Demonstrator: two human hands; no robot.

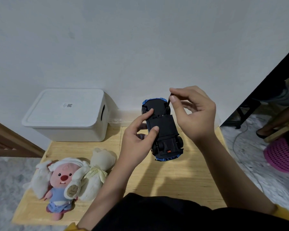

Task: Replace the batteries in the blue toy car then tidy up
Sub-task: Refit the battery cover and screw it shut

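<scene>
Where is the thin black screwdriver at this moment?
In the head view, right of centre, the thin black screwdriver is pinched in the right hand, its tip on the black underside of the upturned blue toy car, which the left hand holds.

— How are the two hands?
— The left hand [138,137] is curled, thumb and forefinger pressed on the car [163,129], gripping it.
— And the right?
— The right hand [193,112] is higher, fingers pinched on a thin screwdriver [167,104]. Both forearms are bare.
</scene>
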